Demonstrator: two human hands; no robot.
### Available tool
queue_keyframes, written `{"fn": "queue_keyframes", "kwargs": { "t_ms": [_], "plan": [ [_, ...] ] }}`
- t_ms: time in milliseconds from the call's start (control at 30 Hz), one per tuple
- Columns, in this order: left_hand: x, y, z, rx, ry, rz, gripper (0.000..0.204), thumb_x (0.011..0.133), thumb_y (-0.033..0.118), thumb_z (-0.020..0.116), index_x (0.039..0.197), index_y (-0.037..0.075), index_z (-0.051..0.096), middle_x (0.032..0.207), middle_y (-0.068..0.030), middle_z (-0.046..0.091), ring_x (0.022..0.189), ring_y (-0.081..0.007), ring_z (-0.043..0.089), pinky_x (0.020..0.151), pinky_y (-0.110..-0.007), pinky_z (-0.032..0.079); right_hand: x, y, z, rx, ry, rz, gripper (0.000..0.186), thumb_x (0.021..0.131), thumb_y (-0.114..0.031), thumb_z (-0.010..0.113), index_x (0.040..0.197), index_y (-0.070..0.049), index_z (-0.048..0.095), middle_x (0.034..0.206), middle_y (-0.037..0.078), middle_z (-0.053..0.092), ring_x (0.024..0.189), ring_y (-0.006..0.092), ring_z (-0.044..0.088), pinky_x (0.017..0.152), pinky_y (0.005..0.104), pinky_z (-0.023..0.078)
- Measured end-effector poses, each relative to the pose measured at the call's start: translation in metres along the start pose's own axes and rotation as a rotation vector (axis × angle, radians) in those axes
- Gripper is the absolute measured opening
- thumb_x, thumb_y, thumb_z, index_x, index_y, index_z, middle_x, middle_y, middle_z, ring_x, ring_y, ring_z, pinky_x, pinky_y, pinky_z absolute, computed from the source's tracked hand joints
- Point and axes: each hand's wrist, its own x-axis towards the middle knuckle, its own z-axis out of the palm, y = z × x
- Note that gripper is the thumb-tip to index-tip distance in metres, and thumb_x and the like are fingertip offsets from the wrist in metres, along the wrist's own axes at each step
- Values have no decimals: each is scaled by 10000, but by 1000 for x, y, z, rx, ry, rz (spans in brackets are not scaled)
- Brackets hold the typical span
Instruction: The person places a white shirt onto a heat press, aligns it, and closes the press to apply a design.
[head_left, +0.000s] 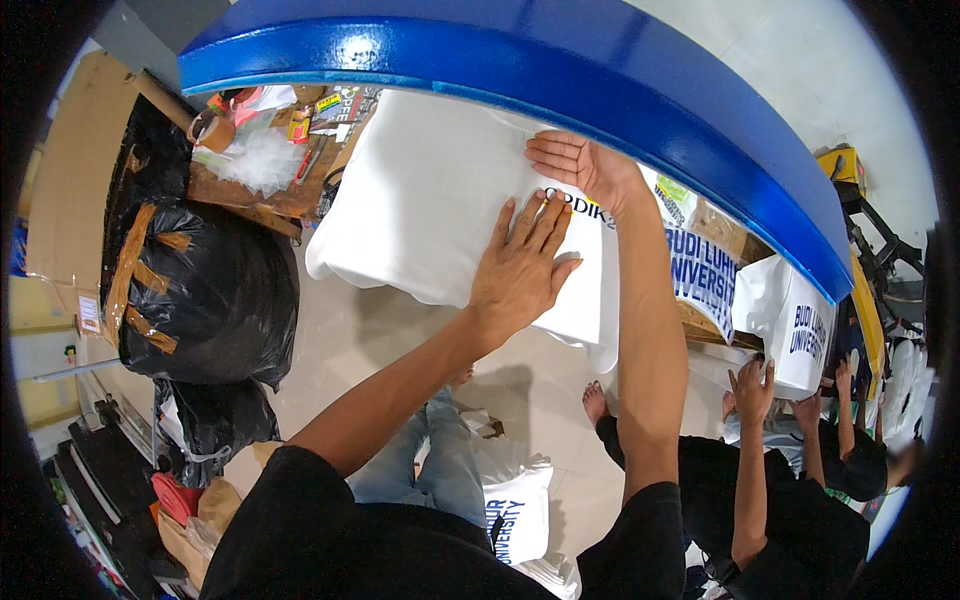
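Observation:
A white cloth (400,190), draped over a raised flat surface, carries dark printed lettering near its right part. My left hand (520,265) lies flat on it, fingers stretched out and fingertips beside the print. Just beyond, my right hand (595,175) is turned with the palm showing and the fingers extended, holding nothing. It is over the far part of the cloth, close under the edge of a glossy blue panel (480,60). Whether the right hand touches the cloth or the panel, I cannot tell. The cloth's front edge hangs down loosely.
On the left stand a stuffed black plastic bag (215,300) with brown tape and a cardboard box (75,170). A wooden table (230,190) holds a tape roll (212,130) and clear plastic. Printed white cloth (525,515) lies by my legs. At right, another person's hands (750,390) reach toward white cloth (790,320).

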Motion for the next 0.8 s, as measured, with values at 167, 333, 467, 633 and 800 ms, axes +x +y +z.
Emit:
{"fn": "queue_keyframes", "kwargs": {
  "t_ms": [167, 333, 467, 633, 800],
  "plan": [
    [-2, -4, -3, -14, 5, -22, 583, 1008, 404, 409, 1449, 22, 378, 1526, -131, 346, 1426, -299, 278, 1179, -507, 197, -8, -8, 49, -208, 196, 121, 658, 1054, -394, 223, 1190, 171, 531, 1174, 325, 604, 1095, 374, 635, 975, 433, 525],
    [0, 0, -3, -1, 19, -8, 581, 1003, 399, 420, 1449, 29, 381, 1517, -125, 361, 1421, -289, 288, 1178, -501, 203, -13, -8, 42, -243, 223, 73, 576, 1052, -336, 254, 1171, 135, 563, 1099, 272, 647, 1004, 319, 669, 923, 395, 550],
    [1, 1, -1, 5, 47, 12, 573, 997, 388, 435, 1448, 37, 387, 1509, -122, 373, 1415, -284, 298, 1172, -495, 219, -41, 7, 62, -559, 547, -206, 436, 1015, -352, 414, 1120, 0, 649, 847, 95, 654, 748, 171, 619, 709, 284, 529],
    [-4, -5, -3, -7, 77, -3, 555, 963, 340, 493, 1417, 29, 424, 1497, -122, 390, 1395, -280, 331, 1164, -494, 237, -126, 66, 92, -1289, 913, -604, 424, 986, -306, 520, 1211, 47, 590, 1190, 262, 594, 1110, 382, 566, 942, 459, 433],
    [-2, 0, 0, -70, 140, 25, 561, 923, 295, 549, 1400, 21, 441, 1472, -132, 418, 1372, -299, 357, 1143, -514, 265, -152, 99, 71, -1682, 822, -467, 556, 1008, -372, 440, 1409, 12, 421, 1481, 213, 385, 1389, 409, 317, 1103, 572, 260]
  ]
}}
